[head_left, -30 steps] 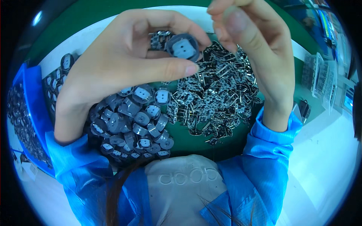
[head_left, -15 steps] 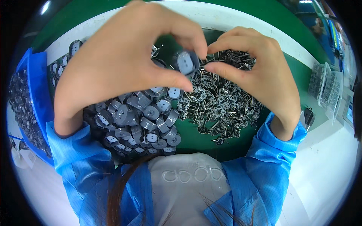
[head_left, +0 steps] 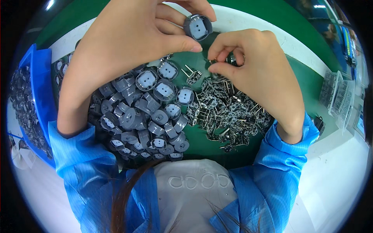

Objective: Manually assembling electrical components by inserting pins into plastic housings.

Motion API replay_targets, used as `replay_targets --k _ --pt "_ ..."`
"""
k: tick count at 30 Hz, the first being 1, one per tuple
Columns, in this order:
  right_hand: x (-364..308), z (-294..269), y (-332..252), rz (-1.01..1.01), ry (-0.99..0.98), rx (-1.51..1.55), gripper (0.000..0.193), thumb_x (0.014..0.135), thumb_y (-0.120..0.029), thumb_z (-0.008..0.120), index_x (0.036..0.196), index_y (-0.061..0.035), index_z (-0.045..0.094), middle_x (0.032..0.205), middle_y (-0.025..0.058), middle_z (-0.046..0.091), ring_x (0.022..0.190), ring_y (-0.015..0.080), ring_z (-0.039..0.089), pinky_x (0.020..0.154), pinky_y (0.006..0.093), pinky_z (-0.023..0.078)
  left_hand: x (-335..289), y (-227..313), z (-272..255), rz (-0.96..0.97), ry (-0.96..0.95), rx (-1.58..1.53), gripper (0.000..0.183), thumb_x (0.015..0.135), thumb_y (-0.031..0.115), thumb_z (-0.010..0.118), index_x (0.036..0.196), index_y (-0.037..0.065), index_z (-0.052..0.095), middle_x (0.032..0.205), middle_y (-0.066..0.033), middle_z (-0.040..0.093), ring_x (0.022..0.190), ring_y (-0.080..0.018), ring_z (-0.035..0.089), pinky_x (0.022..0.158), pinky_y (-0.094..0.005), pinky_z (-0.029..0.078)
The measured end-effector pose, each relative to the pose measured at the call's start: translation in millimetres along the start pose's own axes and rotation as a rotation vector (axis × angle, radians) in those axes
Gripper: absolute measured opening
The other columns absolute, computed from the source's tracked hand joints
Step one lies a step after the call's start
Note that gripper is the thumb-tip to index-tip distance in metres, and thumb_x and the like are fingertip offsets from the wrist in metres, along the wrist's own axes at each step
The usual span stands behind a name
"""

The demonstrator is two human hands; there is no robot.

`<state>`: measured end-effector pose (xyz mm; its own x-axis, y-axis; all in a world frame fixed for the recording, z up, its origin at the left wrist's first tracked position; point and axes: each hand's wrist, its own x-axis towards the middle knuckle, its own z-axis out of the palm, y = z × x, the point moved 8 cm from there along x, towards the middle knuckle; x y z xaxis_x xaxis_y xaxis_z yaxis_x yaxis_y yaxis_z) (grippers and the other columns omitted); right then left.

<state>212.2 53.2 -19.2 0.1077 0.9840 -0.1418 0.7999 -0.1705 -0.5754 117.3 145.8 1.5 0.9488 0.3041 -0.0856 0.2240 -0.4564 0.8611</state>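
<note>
My left hand (head_left: 132, 42) grips a round grey plastic housing (head_left: 198, 27), its pale two-hole insert facing up, above the far part of the mat. To its right my right hand (head_left: 252, 58) is closed, thumb and index finger pinched over something tiny. A dark, silvery bit shows inside the curled fingers, too small to name. Below my left hand lies a heap of similar grey housings (head_left: 155, 116), some insert up, others turned over. Under my right hand spreads a pile of small dark circuit boards with metal pins (head_left: 229, 108). One pinned board (head_left: 193, 75) lies apart from the pile.
At the left stands a blue bin (head_left: 42, 93) full of small dark parts. Clear plastic trays (head_left: 338, 93) with small parts sit at the far right, near a black object (head_left: 318, 123). A white raised edge (head_left: 229, 19) bounds the green mat (head_left: 241, 149) at the back.
My left hand has moved away and up with the housing, clear of the heap. My right hand's fingers have curled inward, and the two hands' fingertips are farther apart.
</note>
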Motion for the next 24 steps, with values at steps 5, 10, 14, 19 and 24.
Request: replay_targets --k 5,10,14,19,24 --pt "-15 -38 -6 -0.004 0.154 0.346 0.018 0.077 0.000 0.081 0.093 0.0009 0.072 0.086 0.0058 0.072 0.078 0.0119 0.067 0.071 0.0250 0.051 7 -2 -1 -0.178 0.035 -0.092 0.026 0.084 0.000 0.081 0.105 -0.002 0.067 0.088 -0.0153 0.070 0.075 -0.0185 0.073 0.071 -0.0329 0.065" --pt "-27 -48 5 -0.157 0.440 0.368 0.020 0.084 0.005 0.075 0.103 0.0049 0.070 0.098 0.0091 0.073 0.090 0.0150 0.070 0.083 0.0262 0.055 9 -14 13 -0.332 -0.108 -0.190 0.027 0.084 0.000 0.080 0.106 -0.002 0.064 0.097 -0.0155 0.068 0.074 -0.0163 0.071 0.069 -0.0317 0.064" --pt "-27 -47 -3 -0.130 0.535 0.310 0.018 0.084 0.007 0.076 0.101 0.0059 0.071 0.096 0.0097 0.074 0.087 0.0161 0.072 0.081 0.0260 0.057 7 -10 14 -0.311 -0.080 -0.234 0.029 0.084 -0.001 0.080 0.107 -0.003 0.063 0.101 -0.0160 0.067 0.076 -0.0165 0.071 0.071 -0.0310 0.064" --pt "-27 -49 -19 -0.143 0.511 0.279 0.018 0.082 0.008 0.077 0.099 0.0062 0.072 0.095 0.0092 0.074 0.085 0.0159 0.072 0.080 0.0259 0.058 3 -4 13 -0.285 -0.037 -0.289 0.031 0.084 -0.003 0.079 0.109 -0.004 0.062 0.105 -0.0167 0.066 0.078 -0.0168 0.071 0.072 -0.0301 0.064" --pt "-30 -44 -19 -0.155 0.625 0.180 0.020 0.080 0.009 0.078 0.099 0.0060 0.072 0.092 0.0089 0.074 0.083 0.0149 0.072 0.080 0.0255 0.058 -2 1 12 -0.261 0.010 -0.341 0.032 0.084 -0.004 0.078 0.111 -0.005 0.061 0.110 -0.0174 0.065 0.080 -0.0171 0.071 0.073 -0.0293 0.065"
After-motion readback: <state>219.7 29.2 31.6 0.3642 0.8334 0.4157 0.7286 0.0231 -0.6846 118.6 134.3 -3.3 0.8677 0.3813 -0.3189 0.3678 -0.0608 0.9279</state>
